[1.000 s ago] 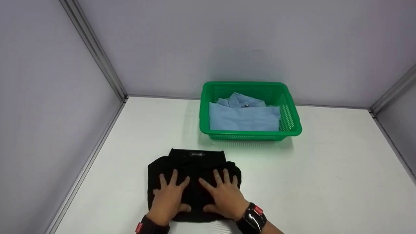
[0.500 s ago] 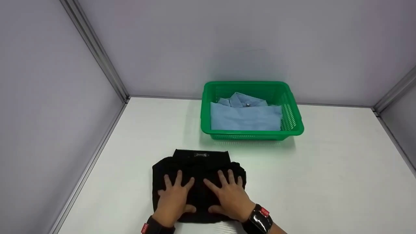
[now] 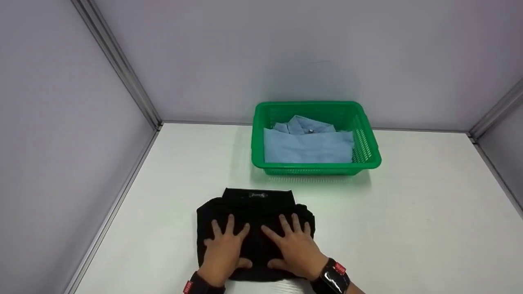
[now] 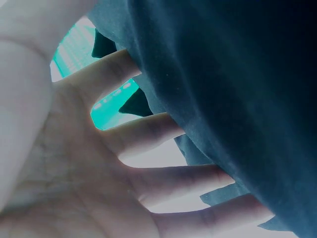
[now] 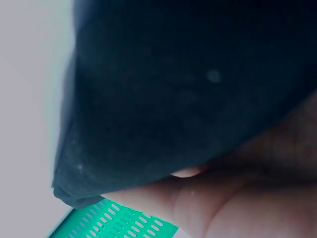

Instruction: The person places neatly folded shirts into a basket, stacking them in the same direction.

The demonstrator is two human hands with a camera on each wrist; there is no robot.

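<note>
A folded black shirt (image 3: 255, 232) lies on the white table, its collar with a small label pointing to the far side. Both palms face down on it, fingers spread. My left hand (image 3: 224, 250) rests on the left half, and my right hand (image 3: 301, 250) on the right half, thumbs pointing toward each other. In the left wrist view, the straight fingers of the left hand (image 4: 74, 148) reach to the dark cloth (image 4: 223, 109). The right wrist view is mostly filled by black fabric (image 5: 158, 99), with part of the right hand (image 5: 233, 208) below it.
Farther back, against the rear wall, stands a green plastic basket (image 3: 310, 166). A folded light blue shirt (image 3: 308, 149) sits inside, collar toward the wall. Grey panels enclose the table (image 3: 416, 212) at the left, back and right.
The black shirt and both hands on it have slid a little to the right across the table. The basket has stayed in place, and the hands keep the same spread pose.
</note>
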